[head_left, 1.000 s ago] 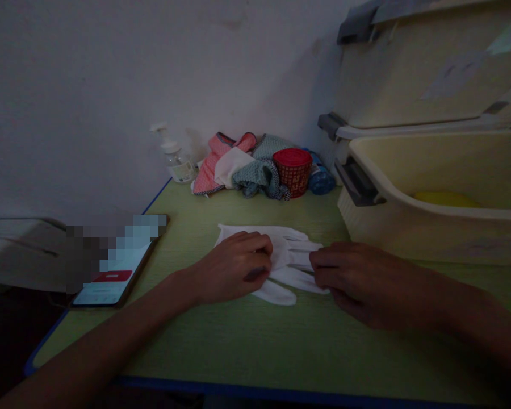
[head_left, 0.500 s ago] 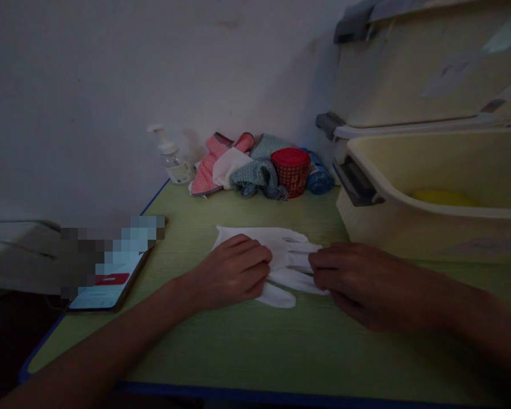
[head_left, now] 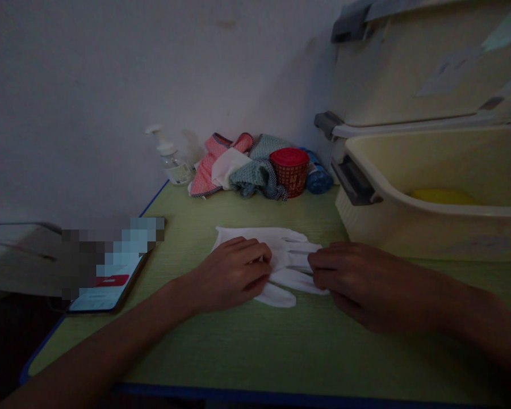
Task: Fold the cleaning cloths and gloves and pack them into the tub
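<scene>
Left hand (head_left: 238,272), in the head view, is resting half-curled on a white glove (head_left: 283,250); the right hand (head_left: 349,278) is covering its fingertips, bunched narrow. Whether either is gripping cloth cannot be told. The glove is lying on the green table (head_left: 247,352), long axis running crosswise, cuff leftward. Rightward, a cream bin (head_left: 392,227) is holding something yellow (head_left: 443,196).
</scene>
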A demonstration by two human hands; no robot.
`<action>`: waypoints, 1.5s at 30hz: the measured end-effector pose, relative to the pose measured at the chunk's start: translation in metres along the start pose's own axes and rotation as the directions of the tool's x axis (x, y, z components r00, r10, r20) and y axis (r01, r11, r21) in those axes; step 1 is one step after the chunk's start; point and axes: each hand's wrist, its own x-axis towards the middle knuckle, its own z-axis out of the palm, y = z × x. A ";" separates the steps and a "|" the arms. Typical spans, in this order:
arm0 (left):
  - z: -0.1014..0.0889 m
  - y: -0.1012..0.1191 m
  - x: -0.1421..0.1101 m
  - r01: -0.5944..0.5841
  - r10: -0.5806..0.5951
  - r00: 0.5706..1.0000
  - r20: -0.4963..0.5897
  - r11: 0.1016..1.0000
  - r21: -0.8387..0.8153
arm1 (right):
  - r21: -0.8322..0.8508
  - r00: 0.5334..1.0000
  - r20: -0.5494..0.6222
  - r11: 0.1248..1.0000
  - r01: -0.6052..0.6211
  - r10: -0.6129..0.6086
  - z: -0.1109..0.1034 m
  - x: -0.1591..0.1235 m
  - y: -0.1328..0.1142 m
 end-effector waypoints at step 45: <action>-0.002 -0.008 0.008 0.416 -0.230 0.909 0.348 0.569 -0.709 | -0.042 0.992 -0.081 0.995 0.093 -0.096 0.000 -0.002 -0.005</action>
